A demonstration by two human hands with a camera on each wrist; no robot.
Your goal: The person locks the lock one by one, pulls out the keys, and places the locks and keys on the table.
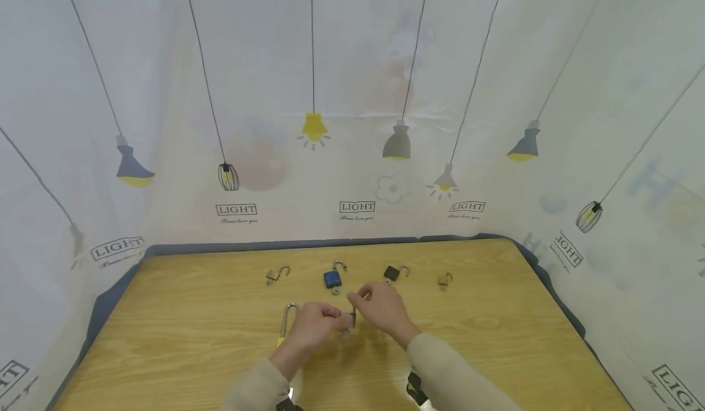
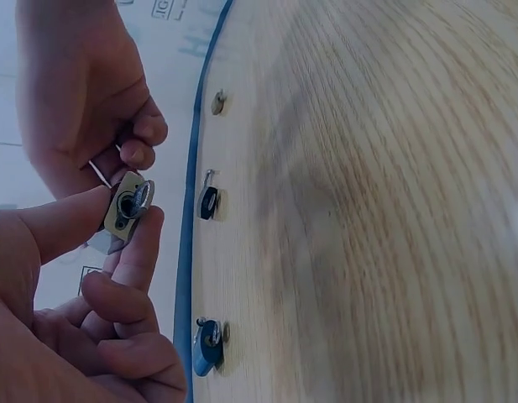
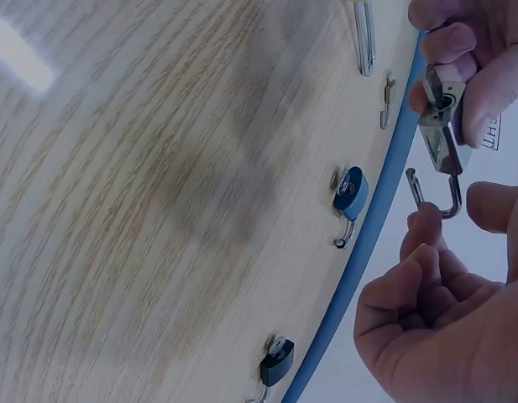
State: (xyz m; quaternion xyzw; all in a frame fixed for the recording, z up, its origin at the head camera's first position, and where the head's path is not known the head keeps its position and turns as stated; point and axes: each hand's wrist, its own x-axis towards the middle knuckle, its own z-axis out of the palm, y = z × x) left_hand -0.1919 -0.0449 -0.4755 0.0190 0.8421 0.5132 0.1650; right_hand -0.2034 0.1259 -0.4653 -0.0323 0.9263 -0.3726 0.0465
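My left hand [image 1: 316, 324] pinches a small silver padlock [image 3: 442, 143] by its body, held above the table. A key [image 2: 143, 200] sticks out of the padlock's bottom in the left wrist view. The shackle [image 3: 454, 197] is out on one side, its free end clear of the body. My right hand [image 1: 381, 307] has its thumb and forefinger at the shackle's bend, the forefinger touching it. Left of my left hand lies a yellow padlock [image 1: 281, 341] with a long shackle, partly hidden by the hand.
Along the back of the wooden table [image 1: 496, 337] lie a brass padlock [image 1: 272, 274], a blue padlock [image 1: 332, 279], a black padlock [image 1: 391, 273] and a smaller brass padlock [image 1: 443, 282], their shackles open. A printed curtain [image 1: 352, 172] hangs behind the table.
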